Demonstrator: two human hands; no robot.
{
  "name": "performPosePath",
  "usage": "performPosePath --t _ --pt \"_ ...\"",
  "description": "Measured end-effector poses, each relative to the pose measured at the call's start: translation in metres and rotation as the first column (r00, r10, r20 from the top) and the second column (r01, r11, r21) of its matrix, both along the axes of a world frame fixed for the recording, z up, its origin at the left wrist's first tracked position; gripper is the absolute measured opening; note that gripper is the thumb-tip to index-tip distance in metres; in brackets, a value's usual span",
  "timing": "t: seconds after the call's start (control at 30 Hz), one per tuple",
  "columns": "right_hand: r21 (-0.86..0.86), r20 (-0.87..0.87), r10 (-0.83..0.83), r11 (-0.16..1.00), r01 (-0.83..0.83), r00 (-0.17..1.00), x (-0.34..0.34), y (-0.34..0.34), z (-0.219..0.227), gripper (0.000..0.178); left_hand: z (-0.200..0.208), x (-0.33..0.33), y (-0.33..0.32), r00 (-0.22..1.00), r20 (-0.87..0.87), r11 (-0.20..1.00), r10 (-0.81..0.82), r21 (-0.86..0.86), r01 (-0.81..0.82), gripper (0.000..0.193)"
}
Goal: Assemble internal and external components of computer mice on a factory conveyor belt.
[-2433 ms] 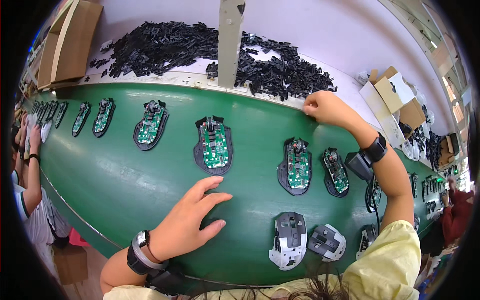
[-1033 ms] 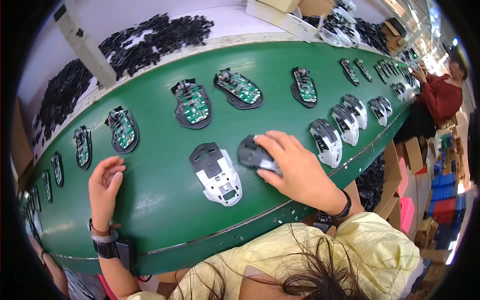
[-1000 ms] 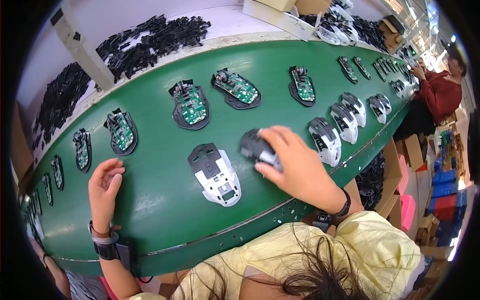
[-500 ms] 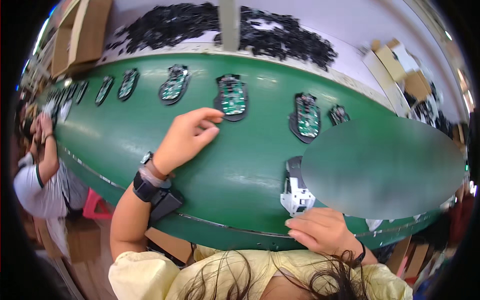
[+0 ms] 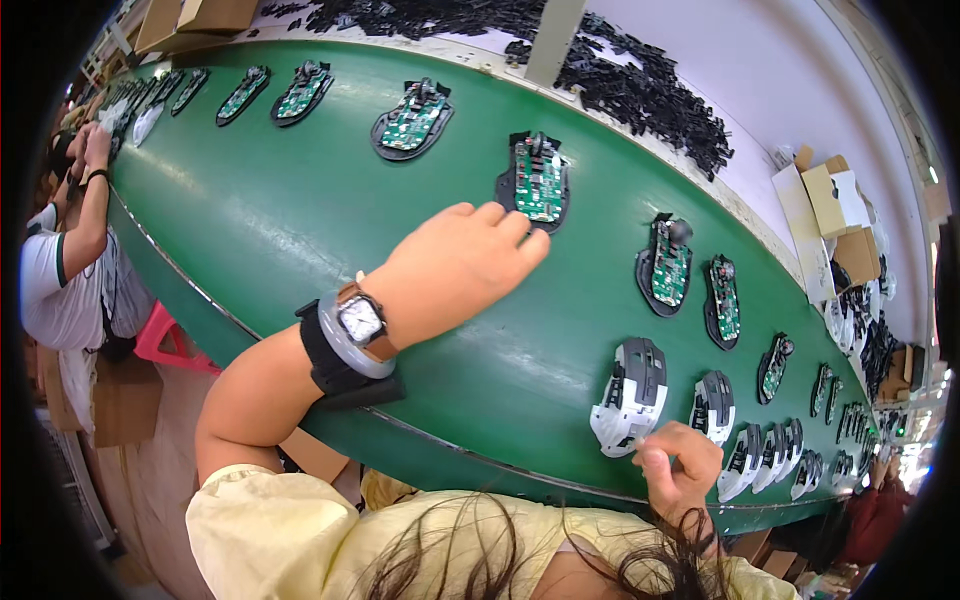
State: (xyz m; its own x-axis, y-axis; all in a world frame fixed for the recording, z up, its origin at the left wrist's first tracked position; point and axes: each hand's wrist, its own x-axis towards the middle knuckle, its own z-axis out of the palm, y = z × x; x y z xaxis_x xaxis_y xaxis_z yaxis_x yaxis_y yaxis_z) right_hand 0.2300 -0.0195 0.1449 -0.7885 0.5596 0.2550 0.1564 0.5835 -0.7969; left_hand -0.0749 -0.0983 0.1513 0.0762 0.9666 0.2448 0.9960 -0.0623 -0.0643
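My left hand [image 5: 468, 262], palm down with its fingers apart, reaches over the green table to the lower edge of a computer mouse base [image 5: 540, 180]. That base is black and carries a green circuit board. The fingertips are partly hidden, and I see nothing held in them. My right hand [image 5: 682, 462] is closed, thumb and forefinger pinched together, just below a white and grey mouse top shell [image 5: 632, 390]. Whatever the pinch holds, if anything, is too small to make out. A second grey and white shell [image 5: 712, 402] lies beside that hand.
More mouse bases [image 5: 412, 122] line the green table [image 5: 300, 210] on both sides. Several shells [image 5: 768, 458] stand at the near right edge. Black parts [image 5: 640, 90] are heaped on the white ledge behind. Another person's hands [image 5: 92, 150] are at far left, above a pink stool [image 5: 168, 338].
The view has shifted right, revealing more shells and bases there. My left hand has turned palm down and reached farther out toward a base. My right hand's fingers have curled into a pinch.
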Motion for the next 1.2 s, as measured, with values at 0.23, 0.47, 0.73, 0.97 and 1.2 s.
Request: performPosePath --t 0.23,0.47,0.73,0.97,1.2 --pt "0.122 -0.325 0.428 0.903 -0.411 0.843 -0.017 0.034 0.085 0.031 0.003 0.005 -0.009 0.992 -0.094 0.996 -0.088 -0.034 0.085 0.033" --pt "-0.074 -0.642 0.718 0.292 -0.954 0.27 -0.062 0.017 0.141 0.038 0.004 0.002 -0.023 0.987 -0.05 0.987 -0.152 0.052 0.155 0.031" --pt "-0.279 -0.544 0.839 -0.173 -0.945 0.007 -0.089 0.022 0.129 0.036 0.006 0.01 -0.03 0.973 -0.006 0.971 -0.232 0.056 0.232 0.024" --pt "-0.33 -0.39 0.907 0.021 -0.944 0.156 -0.074 0.029 0.136 0.031 0.01 0.002 -0.029 0.928 0.003 0.921 -0.372 0.122 0.369 0.024" --pt "0.357 -0.833 0.405 0.914 -0.192 0.377 -0.044 -0.002 0.121 0.02 0.063 0.009 -0.091 0.85 -0.324 0.005 -0.415 0.934 0.358 0.023"
